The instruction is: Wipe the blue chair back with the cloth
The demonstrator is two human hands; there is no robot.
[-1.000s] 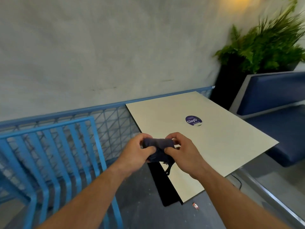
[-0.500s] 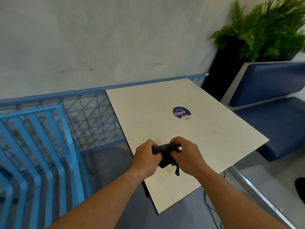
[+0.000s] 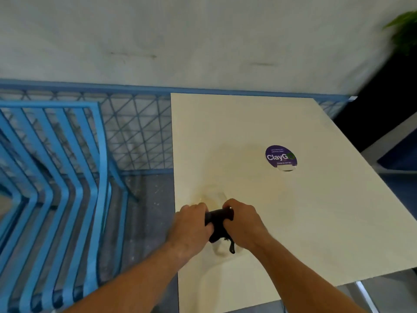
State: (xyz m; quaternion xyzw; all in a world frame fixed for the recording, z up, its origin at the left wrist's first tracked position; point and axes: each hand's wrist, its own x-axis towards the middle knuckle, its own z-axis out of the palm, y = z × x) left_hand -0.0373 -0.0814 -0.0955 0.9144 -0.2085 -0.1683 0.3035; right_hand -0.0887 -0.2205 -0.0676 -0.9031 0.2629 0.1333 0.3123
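Evidently both hands, the left hand (image 3: 191, 224) and right hand (image 3: 242, 222), are gripping the bunched dark cloth (image 3: 217, 222) over the table (image 3: 282, 211), likely readying it; the blue chair back (image 3: 56, 177) is standing untouched at left.

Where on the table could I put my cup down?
Nearly all of the cream table is bare. The widest patch runs from the far edge by the blue railing to the round purple sticker; right of the sticker is bare too. Only the near-left is busy: both hands bunch the dark cloth.
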